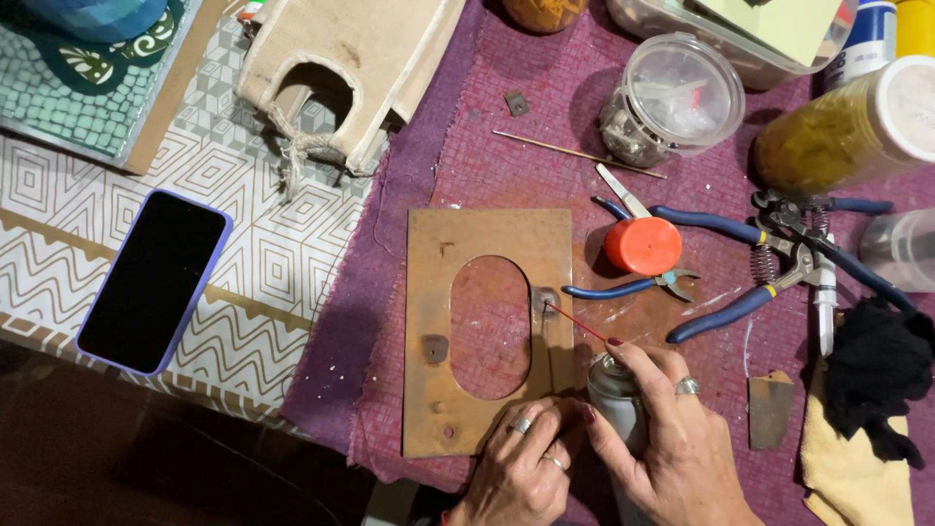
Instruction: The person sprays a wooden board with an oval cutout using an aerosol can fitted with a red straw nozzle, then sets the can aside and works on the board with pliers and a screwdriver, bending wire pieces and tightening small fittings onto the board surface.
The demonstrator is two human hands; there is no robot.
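Note:
A brown rectangular board (pixel 458 253) with an oval hole lies flat on a purple cloth (pixel 506 166). My left hand (pixel 521 472) presses on the board's near right corner, fingers curled. My right hand (pixel 672 448) grips a grey spray can (pixel 612 390), index finger on top. A thin red straw (pixel 577 323) runs from the can's nozzle to a small metal piece (pixel 543 300) at the right edge of the oval hole. The can's orange cap (pixel 643 244) rests just beyond the board, on the cloth.
Blue-handled pliers (pixel 740 229) and cutters (pixel 633 285) lie right of the board. Jars (pixel 672 97) stand at the back. A black rag (pixel 877 365) and yellow cloth (pixel 852 468) sit far right. A phone (pixel 154 281) lies left on the patterned tablecloth, near a fabric piece (pixel 341 68).

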